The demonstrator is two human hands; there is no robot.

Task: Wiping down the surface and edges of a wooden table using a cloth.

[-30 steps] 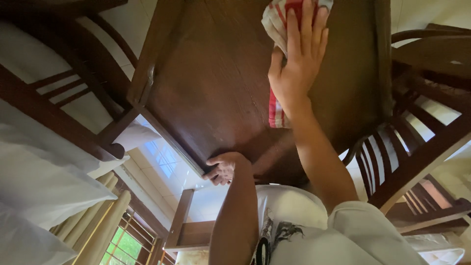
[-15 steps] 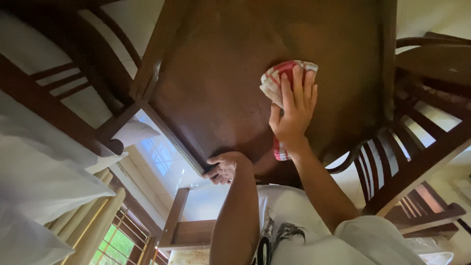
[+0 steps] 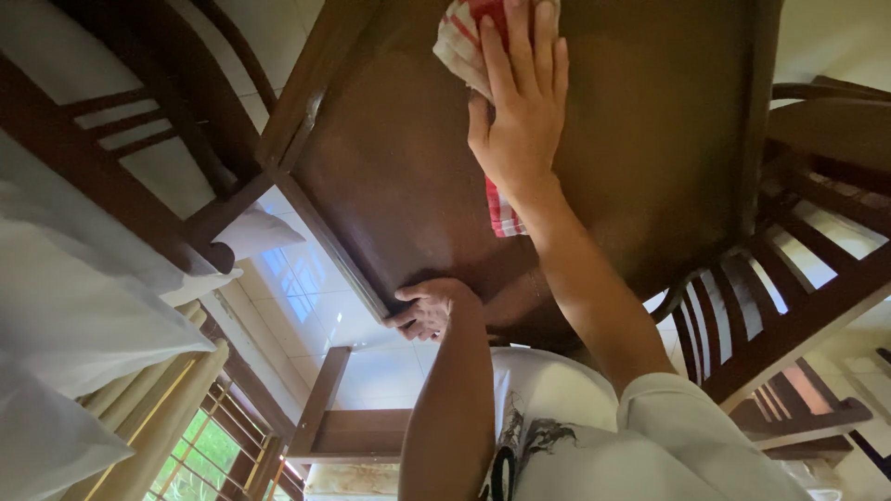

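My right hand lies flat, fingers spread, on a red-and-white checked cloth and presses it against the dark brown wooden table top near the far side. Part of the cloth also shows under my wrist. My left hand is curled over the near edge of the table, close to my body. I wear a white printed shirt.
A dark wooden chair stands at the right of the table and another chair at the left. White fabric hangs at the left. The floor is of pale tiles. A barred window shows at the lower left.
My right hand slid the cloth toward me half a second ago, then pushed it back to the far side. My left hand stayed on the table edge.
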